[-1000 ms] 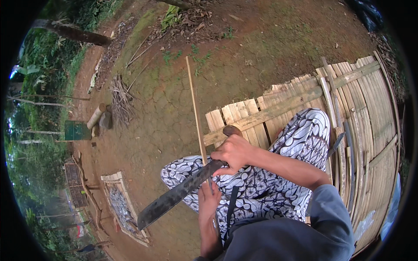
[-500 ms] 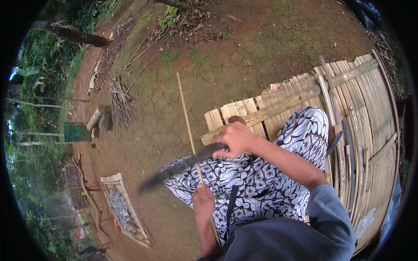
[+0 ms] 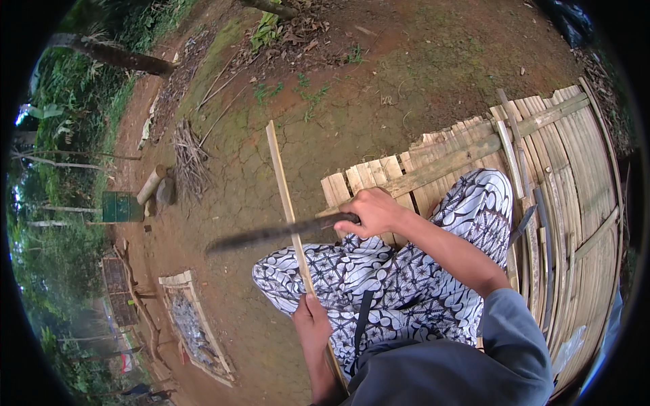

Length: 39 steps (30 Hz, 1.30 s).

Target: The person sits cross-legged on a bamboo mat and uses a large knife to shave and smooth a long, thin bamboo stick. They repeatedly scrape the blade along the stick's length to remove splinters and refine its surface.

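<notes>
My right hand (image 3: 376, 212) is wrapped round the handle of a machete (image 3: 274, 233), whose long dark blade points left and is slightly blurred. The blade crosses a thin bamboo strip (image 3: 279, 166) at about its middle; whether it touches I cannot tell. Gripping that strip lower down, near my left knee, is my left hand (image 3: 312, 323). The strip runs up and away past the knee, and its near end passes back under my left forearm. Both hands are over my lap, covered by black-and-white patterned cloth (image 3: 393, 284).
A bamboo slat platform (image 3: 575, 176) lies under me and to the right, with loose strips and a second dark blade (image 3: 524, 220) on it. On the ground at left are a stick bundle (image 3: 189, 159), a green box (image 3: 122, 206) and a framed ash bed (image 3: 193, 325).
The machete has swung to lie more level, its tip slightly higher. The bamboo strip has turned to show a broader face, and its far end has moved slightly left and down.
</notes>
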Each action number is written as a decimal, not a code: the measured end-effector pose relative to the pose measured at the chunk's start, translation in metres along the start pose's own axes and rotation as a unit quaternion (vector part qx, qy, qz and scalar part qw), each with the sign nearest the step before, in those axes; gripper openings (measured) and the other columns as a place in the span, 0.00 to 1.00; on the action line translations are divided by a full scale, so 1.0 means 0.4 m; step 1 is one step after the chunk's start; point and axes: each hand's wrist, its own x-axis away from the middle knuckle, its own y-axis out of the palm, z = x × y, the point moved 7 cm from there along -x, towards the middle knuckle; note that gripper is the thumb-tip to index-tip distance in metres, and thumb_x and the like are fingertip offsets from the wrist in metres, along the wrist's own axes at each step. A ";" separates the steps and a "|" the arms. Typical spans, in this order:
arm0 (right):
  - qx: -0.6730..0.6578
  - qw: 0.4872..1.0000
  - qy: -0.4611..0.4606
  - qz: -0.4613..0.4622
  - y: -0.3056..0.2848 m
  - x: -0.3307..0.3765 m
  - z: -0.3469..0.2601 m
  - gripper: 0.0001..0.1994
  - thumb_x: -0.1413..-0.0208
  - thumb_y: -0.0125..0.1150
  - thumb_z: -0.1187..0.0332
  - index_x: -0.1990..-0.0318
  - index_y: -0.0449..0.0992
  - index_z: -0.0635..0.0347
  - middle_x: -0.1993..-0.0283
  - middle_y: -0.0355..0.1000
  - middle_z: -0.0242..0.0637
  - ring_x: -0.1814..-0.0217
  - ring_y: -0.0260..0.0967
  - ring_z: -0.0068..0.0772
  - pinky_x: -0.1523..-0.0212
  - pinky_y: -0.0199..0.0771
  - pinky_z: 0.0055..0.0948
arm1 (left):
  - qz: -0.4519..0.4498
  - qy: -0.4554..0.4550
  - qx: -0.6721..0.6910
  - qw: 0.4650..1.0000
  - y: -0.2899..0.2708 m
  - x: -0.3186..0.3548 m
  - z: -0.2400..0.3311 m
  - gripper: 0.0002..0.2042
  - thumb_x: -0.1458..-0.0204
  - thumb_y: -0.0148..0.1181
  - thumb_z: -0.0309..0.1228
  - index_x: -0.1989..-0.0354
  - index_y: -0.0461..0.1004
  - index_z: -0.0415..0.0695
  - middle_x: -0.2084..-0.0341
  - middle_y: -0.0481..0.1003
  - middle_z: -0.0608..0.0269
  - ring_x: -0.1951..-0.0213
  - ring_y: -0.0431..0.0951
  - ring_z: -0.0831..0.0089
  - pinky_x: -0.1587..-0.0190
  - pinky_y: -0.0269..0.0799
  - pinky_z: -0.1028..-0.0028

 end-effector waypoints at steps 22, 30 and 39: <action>-0.026 0.990 -0.129 0.047 0.013 0.009 0.010 0.21 0.51 0.56 0.47 0.77 0.75 0.57 0.88 0.65 0.43 0.81 0.68 0.47 0.79 0.65 0.41 | -0.039 -0.133 0.222 0.965 0.015 0.042 -0.006 0.21 0.36 0.39 0.44 0.76 0.61 0.42 0.89 0.57 0.71 0.90 0.58 0.81 0.90 0.50 0.79; 0.029 0.998 -0.056 -0.011 0.021 0.004 -0.019 0.29 0.48 0.50 0.39 0.68 0.78 0.60 0.84 0.70 0.45 0.77 0.71 0.50 0.71 0.72 0.44 | -0.054 -0.120 0.289 0.948 -0.029 0.021 -0.001 0.18 0.36 0.39 0.45 0.70 0.61 0.41 0.86 0.59 0.67 0.91 0.54 0.80 0.90 0.48 0.78; -0.002 0.992 0.123 0.017 -0.025 -0.018 0.091 0.28 0.46 0.47 0.40 0.69 0.79 0.59 0.88 0.66 0.43 0.82 0.68 0.47 0.74 0.71 0.40 | -0.075 -0.137 0.283 0.946 -0.021 0.053 0.020 0.20 0.35 0.36 0.47 0.71 0.60 0.43 0.87 0.56 0.69 0.91 0.52 0.80 0.90 0.46 0.78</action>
